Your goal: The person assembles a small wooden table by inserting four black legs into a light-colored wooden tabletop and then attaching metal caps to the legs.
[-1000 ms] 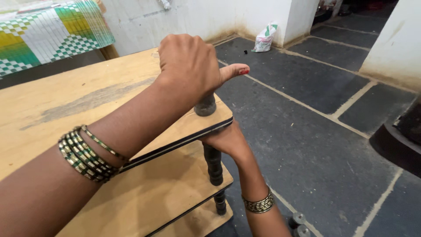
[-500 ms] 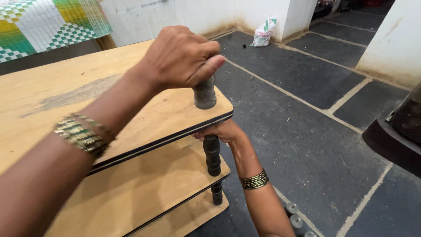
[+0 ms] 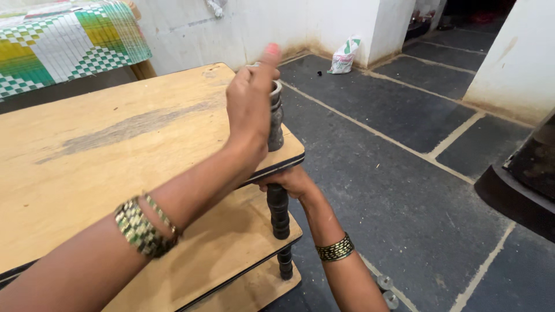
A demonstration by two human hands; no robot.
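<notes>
Hands (image 3: pixel 250 107) around black post (image 3: pixel 278 205), white bag (image 3: pixel 345 55) beyond

Left hand (image 3: pixel 250 110) gripping post top (image 3: pixel 276 118), right hand (image 3: pixel 289 182) under shelf (image 3: pixel 115 150)

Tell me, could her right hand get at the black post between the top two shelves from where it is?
Probably yes. The right hand sits just under the top shelf, right at the black post, seemingly touching it. Nothing lies between them.
</notes>
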